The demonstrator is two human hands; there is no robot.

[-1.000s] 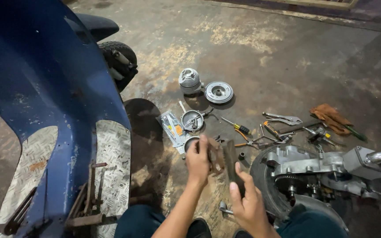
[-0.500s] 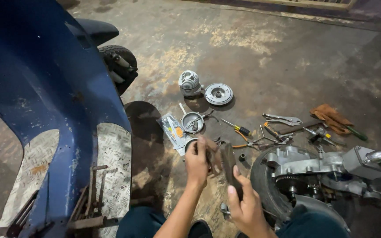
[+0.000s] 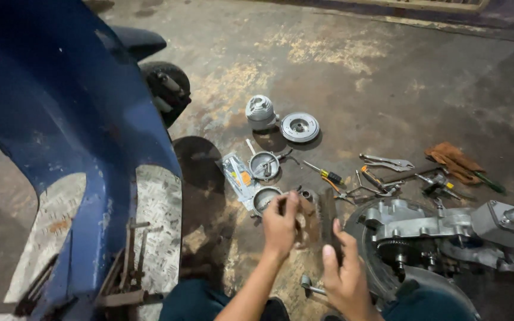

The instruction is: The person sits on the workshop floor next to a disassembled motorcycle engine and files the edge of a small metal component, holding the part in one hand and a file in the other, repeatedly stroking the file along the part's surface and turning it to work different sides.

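Right hand (image 3: 345,274) is grasping a flat dark metal bar (image 3: 329,221) upright; left hand (image 3: 281,223) is pinching a small rusty-brown part (image 3: 306,221) just beside it.

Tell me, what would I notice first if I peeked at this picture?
Probably the big blue scooter body filling the left side, with its small black wheel behind it. Next, the metal parts and tools scattered across the stained concrete floor, and the grey engine block at lower right. At the bottom middle, the left hand and right hand grip a dark flat tool.
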